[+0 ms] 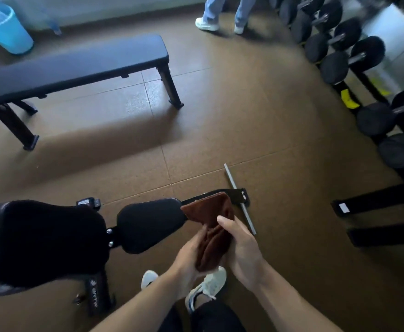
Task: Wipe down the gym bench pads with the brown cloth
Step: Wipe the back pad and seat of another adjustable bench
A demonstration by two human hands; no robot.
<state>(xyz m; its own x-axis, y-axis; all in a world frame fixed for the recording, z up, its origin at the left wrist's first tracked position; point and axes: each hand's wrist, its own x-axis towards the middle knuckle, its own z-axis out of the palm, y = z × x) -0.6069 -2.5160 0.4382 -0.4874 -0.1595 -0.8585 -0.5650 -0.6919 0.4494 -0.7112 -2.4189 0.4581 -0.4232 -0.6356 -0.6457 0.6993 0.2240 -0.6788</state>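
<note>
A brown cloth (211, 219) is folded between both my hands, just right of the small black seat pad (149, 226) of the near bench. My left hand (191, 257) grips its lower part from the left and my right hand (240, 248) clasps it from the right, thumb across the fold. The cloth's upper corner overlaps the seat pad's right end. The larger black back pad (43, 238) lies to the left. A second flat bench with a dark blue pad (76, 65) stands across the floor at upper left.
A dumbbell rack (354, 68) lines the right side. A grey metal rod (240, 200) lies on the brown floor by the near bench's foot. A blue bin (4, 27) stands at upper left. Another person's legs (225, 13) are at the top.
</note>
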